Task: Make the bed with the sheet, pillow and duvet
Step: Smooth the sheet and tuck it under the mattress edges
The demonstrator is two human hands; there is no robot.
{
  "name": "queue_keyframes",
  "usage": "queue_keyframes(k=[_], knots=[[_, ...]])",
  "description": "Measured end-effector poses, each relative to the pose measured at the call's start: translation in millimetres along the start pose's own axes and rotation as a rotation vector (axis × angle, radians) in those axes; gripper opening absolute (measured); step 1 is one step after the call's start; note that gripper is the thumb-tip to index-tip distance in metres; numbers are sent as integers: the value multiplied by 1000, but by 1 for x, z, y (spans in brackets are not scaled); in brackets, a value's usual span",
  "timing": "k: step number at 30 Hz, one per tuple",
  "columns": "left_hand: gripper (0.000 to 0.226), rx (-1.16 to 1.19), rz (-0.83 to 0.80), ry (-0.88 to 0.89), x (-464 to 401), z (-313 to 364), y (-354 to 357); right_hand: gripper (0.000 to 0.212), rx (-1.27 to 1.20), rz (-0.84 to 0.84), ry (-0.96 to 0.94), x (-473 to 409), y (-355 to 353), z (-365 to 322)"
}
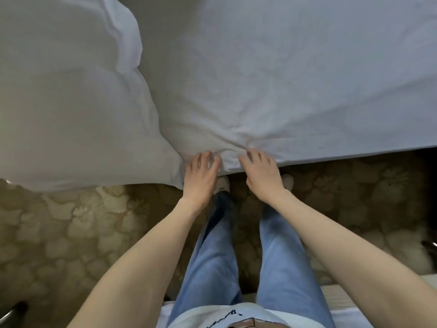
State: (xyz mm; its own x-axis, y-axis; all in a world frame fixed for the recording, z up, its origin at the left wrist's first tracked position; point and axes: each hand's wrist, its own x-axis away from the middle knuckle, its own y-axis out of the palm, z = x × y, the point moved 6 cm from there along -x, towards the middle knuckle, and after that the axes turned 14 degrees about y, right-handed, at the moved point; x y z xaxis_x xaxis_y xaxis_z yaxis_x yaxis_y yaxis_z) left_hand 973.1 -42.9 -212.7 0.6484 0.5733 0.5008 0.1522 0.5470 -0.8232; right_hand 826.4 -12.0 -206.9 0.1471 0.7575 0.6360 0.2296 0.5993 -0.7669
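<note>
At the near edge of the bed [354, 147], both hands work side by side on the white sheet [272, 79], which lies spread over the mattress. The left hand [201, 176] has its fingers curled, clawing at the sheet's hem; the right hand [261, 175] does likewise, fingertips bunching the cloth into small folds between the two. A puffy white duvet [66, 102] lies heaped toward the bed's left end, overhanging the near edge above patterned carpet [71, 233].
</note>
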Motion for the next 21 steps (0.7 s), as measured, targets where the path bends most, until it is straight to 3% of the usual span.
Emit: queue_keyframes(k=[3, 10, 15, 21], knots=[[71, -64, 38, 26, 4, -6, 13, 65, 119, 5, 51, -4, 15, -4], [34, -84, 218, 213, -2, -17, 3, 19, 226, 354, -5, -14, 1, -14], [27, 6, 268, 208, 1, -21, 6, 15, 126, 376, -34, -12, 0, -16], [23, 50, 283, 187, 0, -27, 11, 25, 190, 336, -40, -14, 4, -23]])
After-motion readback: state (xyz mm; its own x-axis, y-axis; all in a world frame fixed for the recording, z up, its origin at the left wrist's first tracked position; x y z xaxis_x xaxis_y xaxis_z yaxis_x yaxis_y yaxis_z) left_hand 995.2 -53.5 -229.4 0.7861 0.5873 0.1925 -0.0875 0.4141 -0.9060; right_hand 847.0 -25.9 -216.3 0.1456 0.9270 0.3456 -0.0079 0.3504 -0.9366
